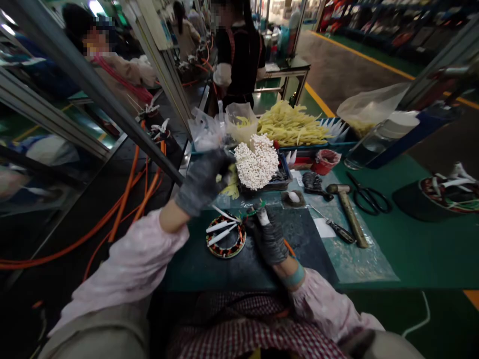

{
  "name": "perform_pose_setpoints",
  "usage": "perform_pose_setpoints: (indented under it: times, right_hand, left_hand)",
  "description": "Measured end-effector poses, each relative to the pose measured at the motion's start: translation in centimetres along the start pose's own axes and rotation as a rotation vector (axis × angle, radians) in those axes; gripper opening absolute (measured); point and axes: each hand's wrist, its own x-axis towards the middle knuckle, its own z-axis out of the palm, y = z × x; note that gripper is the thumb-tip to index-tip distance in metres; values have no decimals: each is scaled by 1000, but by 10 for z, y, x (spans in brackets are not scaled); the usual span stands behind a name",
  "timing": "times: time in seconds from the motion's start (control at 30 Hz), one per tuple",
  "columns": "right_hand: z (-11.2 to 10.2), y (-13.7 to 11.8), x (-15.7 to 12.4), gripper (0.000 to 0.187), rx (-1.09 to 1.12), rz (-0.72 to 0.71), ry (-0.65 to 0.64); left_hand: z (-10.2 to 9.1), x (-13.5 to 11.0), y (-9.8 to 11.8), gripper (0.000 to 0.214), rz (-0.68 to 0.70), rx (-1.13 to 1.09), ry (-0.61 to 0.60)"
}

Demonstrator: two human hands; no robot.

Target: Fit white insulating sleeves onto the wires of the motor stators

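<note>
Threading sleeves onto leads, is that the step we're looking at? And where's the main part?

That'd be my guess too. The wound ring (226, 254) is lying flat on the black mat (307, 249), just beside the right hand (269, 239), and a couple of white sleeves (223, 235) lie across it, apparently on its leads.

OK, but what are the hands holding?

Right one looks pinched narrow on some green leads (247, 215) next to the ring. There's something white at those fingers too (sleeve or finger tape, honestly can't tell). Left hand (204, 179) is up by that big bundle of white tubes (256, 162), and its fingers are smeared with blur, so no idea if it's gripping anything or how wide it is.

So what would the next move need?

If it really is sleeving, I'd say a single tube in the left fingers, its end lined up with a lead, while the right keeps that lead steady and pokes the tip out clear. Bare ends splaying would be the annoying bit. Hammer (348, 214) and scissors (372, 197) are lying off to the right, and neither hand is touching them.
</note>
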Motion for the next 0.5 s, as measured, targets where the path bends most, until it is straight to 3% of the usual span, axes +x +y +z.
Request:
perform_pose_setpoints:
  times: [0.1, 0.2, 0.33, 0.5]
  right_hand:
    - [8, -8, -4, 36, 71, 85, 49]
    - [16, -16, -7, 43, 129, 120, 113]
    - [16, -15, -12, 45, 106, 108, 125]
    - [3, -14, -16, 37, 78, 32, 22]
  left_hand:
    - [6, -69, 53, 26, 122, 111, 52]
    - [24, -98, 81, 22, 150, 171, 117]
    - [35, -108, 85, 28, 116, 5, 84]
    - [28, -120, 78, 24, 75, -251, 41]
